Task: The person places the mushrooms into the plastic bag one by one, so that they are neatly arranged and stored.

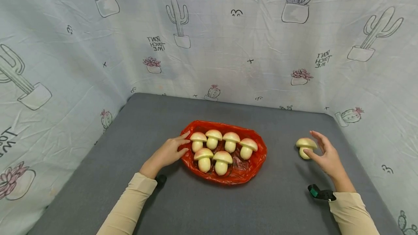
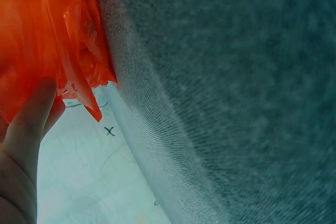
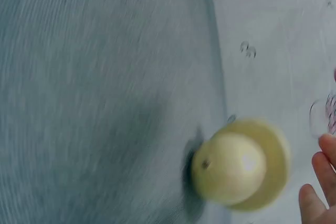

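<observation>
Several toy mushrooms (image 1: 223, 162), with cream stems and pinkish-yellow caps, lie inside a shallow container lined with red plastic (image 1: 222, 181). At its left rim is my left hand (image 1: 168, 150), its extended fingers and thumb touching the red plastic (image 2: 58, 35). Another mushroom (image 1: 306, 143) stands by itself on the table to the right. Around its right side my right hand (image 1: 327, 157) is spread, thumb by the stem and fingers raised beyond the cap. The right wrist view shows that mushroom (image 3: 231, 169) from below its stem, with a gap to the fingers (image 3: 325, 177).
The grey table (image 1: 209, 206) runs back to a white curtain (image 1: 222, 46) printed with cacti, which also hangs along both sides. A black wrist strap with a green part (image 1: 321, 193) sticks out from the right wrist.
</observation>
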Motion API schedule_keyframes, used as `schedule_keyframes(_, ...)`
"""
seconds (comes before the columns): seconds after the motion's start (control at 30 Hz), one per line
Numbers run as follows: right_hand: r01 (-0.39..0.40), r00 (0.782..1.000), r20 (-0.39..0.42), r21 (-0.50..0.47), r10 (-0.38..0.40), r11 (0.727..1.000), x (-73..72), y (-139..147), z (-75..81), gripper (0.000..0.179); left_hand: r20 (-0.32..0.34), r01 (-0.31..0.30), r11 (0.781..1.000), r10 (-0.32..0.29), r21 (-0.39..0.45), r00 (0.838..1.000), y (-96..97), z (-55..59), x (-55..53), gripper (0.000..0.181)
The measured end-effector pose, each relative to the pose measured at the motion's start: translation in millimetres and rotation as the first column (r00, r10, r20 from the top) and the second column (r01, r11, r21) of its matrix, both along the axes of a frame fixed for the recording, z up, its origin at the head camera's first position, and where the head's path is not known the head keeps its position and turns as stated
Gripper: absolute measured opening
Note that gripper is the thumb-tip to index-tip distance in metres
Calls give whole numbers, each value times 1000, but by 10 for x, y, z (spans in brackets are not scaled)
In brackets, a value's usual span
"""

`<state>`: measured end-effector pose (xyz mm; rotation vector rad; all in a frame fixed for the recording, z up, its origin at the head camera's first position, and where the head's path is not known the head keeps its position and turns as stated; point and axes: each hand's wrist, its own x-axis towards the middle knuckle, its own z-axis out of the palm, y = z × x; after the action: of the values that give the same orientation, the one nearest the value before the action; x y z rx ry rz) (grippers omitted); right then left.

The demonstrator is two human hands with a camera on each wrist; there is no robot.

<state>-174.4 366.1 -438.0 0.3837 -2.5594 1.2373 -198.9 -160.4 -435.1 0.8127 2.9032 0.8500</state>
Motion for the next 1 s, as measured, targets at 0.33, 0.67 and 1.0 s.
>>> schedule_keyframes(0.33,-22,986,168,31,17,999,-33,178,-184,77,20,3,1000,-3,1,1000,7,0,17,39)
schedule_keyframes(0.67,-77,986,154,63,66,995,-99,229,-254,79,9,-4,1000,4,0,1000,8,-4,9,38)
schedule_keyframes(1.0,-4,979,203,126,-22,992,-119,182,-234,80,-4,1,1000,-1,5,1000,3,7,8,37)
